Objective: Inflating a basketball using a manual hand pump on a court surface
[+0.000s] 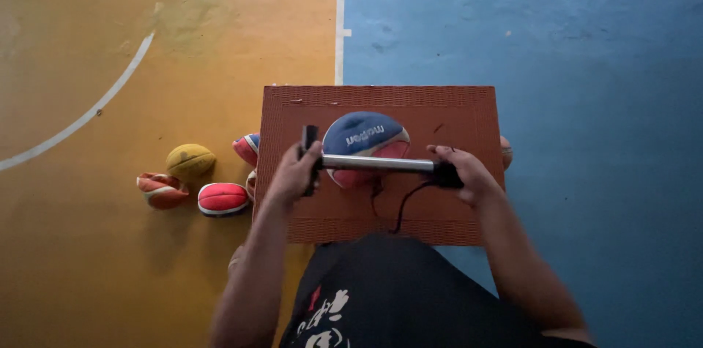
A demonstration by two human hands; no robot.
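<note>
Down at the bottom edge we're looking over our own black printed shirt [381,297], and just beyond it both forearms are reaching out over a reddish-brown ribbed mat [454,110] lying on the painted floor [586,62]. Our left hand [293,172] is wrapping its fingers around the black T-handle at one end of the hand pump [377,164], closed firmly on it. Our right hand [461,172] is curling shut around the black cap at the other end, where a thin dark hose [401,205] is dropping down and looping toward us. We're holding the silver barrel level, its long axis running straight left to right between the two hands, and it's crossing right over the blue and red deflated ball [364,136] sitting on the mat. That ball is lying just beyond and under the barrel, about midway between the hands, perhaps a touch nearer the left one. We can't tell whether the hose is actually plugged into it. Off to our left on the yellow half of the floor, we're seeing a crumpled yellow ball [190,161] and several flattened red-and-white balls [222,198] clustering beside the mat's edge
</note>
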